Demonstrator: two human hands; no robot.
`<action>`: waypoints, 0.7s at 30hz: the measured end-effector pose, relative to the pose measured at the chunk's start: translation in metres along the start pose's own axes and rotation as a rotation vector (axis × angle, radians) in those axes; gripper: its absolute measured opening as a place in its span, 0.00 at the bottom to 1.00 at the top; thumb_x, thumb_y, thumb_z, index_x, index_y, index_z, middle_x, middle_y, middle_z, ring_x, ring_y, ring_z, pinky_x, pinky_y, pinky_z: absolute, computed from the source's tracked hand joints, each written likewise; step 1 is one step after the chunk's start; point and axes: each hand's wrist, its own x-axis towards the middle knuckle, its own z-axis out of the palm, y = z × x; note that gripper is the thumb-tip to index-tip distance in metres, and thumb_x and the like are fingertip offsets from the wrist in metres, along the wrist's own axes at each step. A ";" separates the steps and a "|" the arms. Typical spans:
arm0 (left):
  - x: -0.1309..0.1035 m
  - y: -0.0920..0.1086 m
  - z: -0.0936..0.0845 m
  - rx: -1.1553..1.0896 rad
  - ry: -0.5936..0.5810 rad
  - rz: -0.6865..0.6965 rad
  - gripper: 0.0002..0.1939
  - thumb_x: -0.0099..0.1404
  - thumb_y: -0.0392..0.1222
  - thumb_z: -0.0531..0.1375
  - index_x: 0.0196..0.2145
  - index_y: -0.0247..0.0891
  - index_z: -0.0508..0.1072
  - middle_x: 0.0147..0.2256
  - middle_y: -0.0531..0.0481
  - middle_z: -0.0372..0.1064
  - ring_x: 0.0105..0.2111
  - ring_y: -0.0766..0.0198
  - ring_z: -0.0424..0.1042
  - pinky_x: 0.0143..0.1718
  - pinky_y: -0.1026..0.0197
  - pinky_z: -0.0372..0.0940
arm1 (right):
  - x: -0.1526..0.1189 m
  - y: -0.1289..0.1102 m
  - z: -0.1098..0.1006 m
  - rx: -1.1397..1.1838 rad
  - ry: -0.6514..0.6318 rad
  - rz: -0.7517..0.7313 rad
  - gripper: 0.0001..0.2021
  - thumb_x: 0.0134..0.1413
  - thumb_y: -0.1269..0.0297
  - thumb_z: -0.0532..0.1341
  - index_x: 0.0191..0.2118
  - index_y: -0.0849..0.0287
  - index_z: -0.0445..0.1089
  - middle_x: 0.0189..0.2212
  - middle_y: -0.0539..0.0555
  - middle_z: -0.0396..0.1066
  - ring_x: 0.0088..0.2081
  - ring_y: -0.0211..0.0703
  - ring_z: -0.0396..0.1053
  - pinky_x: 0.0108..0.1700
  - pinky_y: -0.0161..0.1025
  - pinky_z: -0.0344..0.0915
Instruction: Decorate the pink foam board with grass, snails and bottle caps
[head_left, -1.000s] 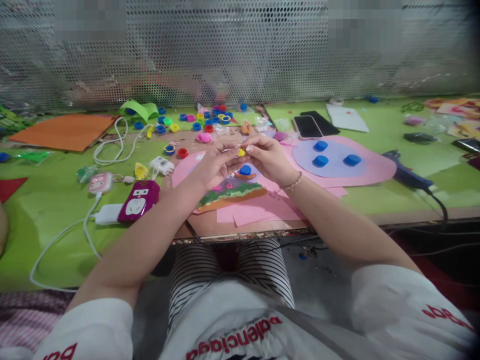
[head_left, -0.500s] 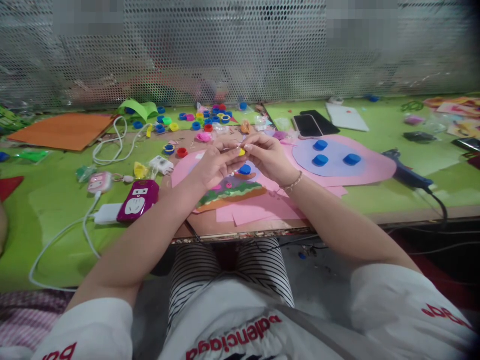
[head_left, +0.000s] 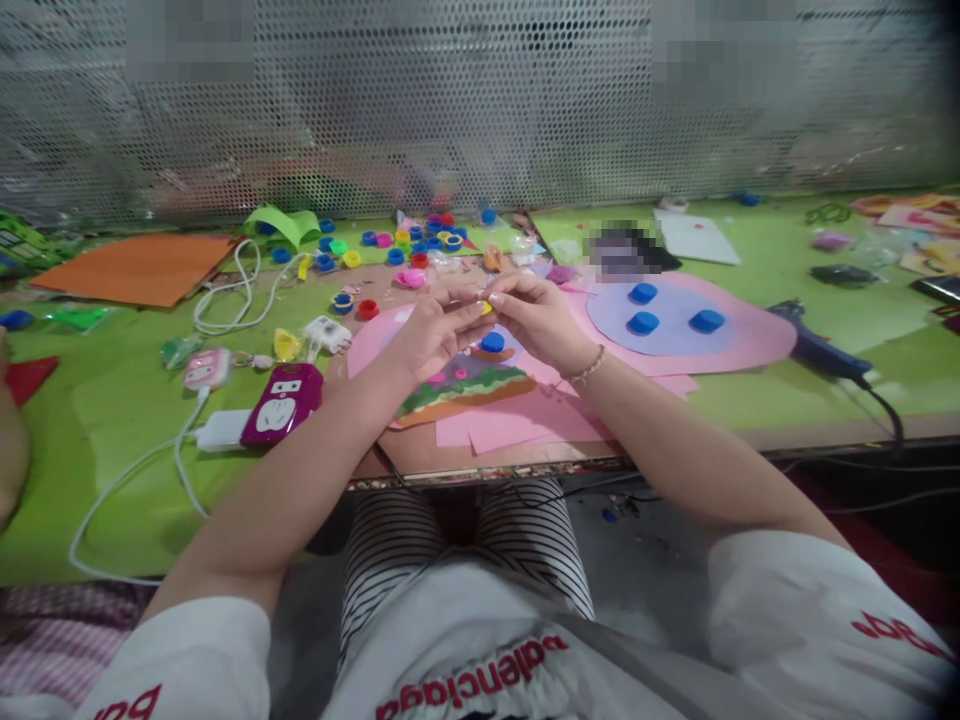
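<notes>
My left hand (head_left: 433, 338) and my right hand (head_left: 541, 318) meet over the middle of the work surface, fingertips closed around a small yellow piece (head_left: 487, 308). Most of that piece is hidden by my fingers, so its kind is unclear. Below them lies a pink paper shape (head_left: 367, 345) with a lilac centre and green and orange modelled strips (head_left: 465, 393). A blue bottle cap (head_left: 492, 342) sits on it, just under my fingers. To the right, another pink paper shape (head_left: 750, 335) has a lilac oval carrying three blue caps (head_left: 643, 322).
Loose coloured caps and rings (head_left: 435, 235) lie at the back. On the left are a purple power bank (head_left: 283, 405), white cables (head_left: 180, 460) and orange sheets (head_left: 135, 268). A glue gun (head_left: 825, 345) lies right. A perforated metal panel (head_left: 450, 110) stands behind; another person's arm (head_left: 11, 440) shows far left.
Both hands stay together on the yellow piece, with only a slight shift of the fingers. The whole view has moved a little, and the other person's arm at left shows more.
</notes>
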 end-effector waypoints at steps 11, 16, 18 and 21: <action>0.001 -0.001 0.000 -0.005 0.022 -0.018 0.08 0.54 0.28 0.64 0.33 0.34 0.71 0.30 0.52 0.73 0.33 0.69 0.75 0.44 0.63 0.67 | 0.001 0.003 0.002 0.032 0.031 0.052 0.18 0.33 0.53 0.72 0.28 0.59 0.70 0.25 0.46 0.69 0.27 0.31 0.67 0.32 0.31 0.68; 0.001 -0.002 0.000 -0.009 -0.001 0.005 0.07 0.53 0.28 0.64 0.31 0.34 0.71 0.30 0.52 0.73 0.33 0.69 0.75 0.44 0.63 0.68 | 0.001 0.003 0.002 0.024 0.012 0.037 0.16 0.37 0.55 0.71 0.27 0.60 0.70 0.25 0.46 0.69 0.28 0.31 0.67 0.33 0.31 0.68; 0.001 -0.002 -0.001 0.000 0.003 0.004 0.07 0.54 0.28 0.63 0.31 0.35 0.71 0.30 0.53 0.73 0.33 0.69 0.74 0.44 0.64 0.68 | 0.000 0.003 0.001 0.029 0.014 0.043 0.16 0.37 0.56 0.71 0.28 0.60 0.70 0.26 0.46 0.69 0.28 0.31 0.67 0.33 0.31 0.68; 0.002 -0.003 -0.001 0.013 0.012 0.003 0.08 0.53 0.29 0.64 0.32 0.35 0.71 0.30 0.53 0.73 0.33 0.69 0.74 0.44 0.64 0.67 | -0.001 0.004 0.001 0.023 0.015 0.060 0.16 0.36 0.55 0.71 0.29 0.59 0.69 0.26 0.46 0.68 0.28 0.31 0.67 0.33 0.31 0.68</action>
